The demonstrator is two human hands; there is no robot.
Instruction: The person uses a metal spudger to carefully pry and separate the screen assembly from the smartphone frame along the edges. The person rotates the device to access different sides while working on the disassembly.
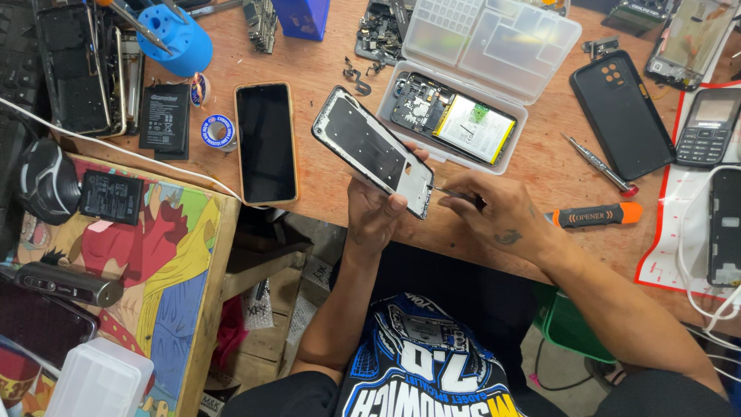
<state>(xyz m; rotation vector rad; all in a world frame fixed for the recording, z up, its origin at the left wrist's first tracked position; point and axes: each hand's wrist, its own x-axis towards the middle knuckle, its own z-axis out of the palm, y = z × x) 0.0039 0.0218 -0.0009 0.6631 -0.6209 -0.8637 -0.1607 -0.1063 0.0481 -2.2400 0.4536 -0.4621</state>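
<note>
On the wooden bench an orange-edged smartphone with a dark screen lies face up, left of the middle. Beside it, to the left, are a black flat battery and a small blue tape roll. In the upper middle stands an open clear plastic box, and inside lies an opened phone with a white battery. At the right I see a black phone case, a thin silver screwdriver and an orange-handled opening tool. A colourful cartoon mat covers the lower left.
</note>
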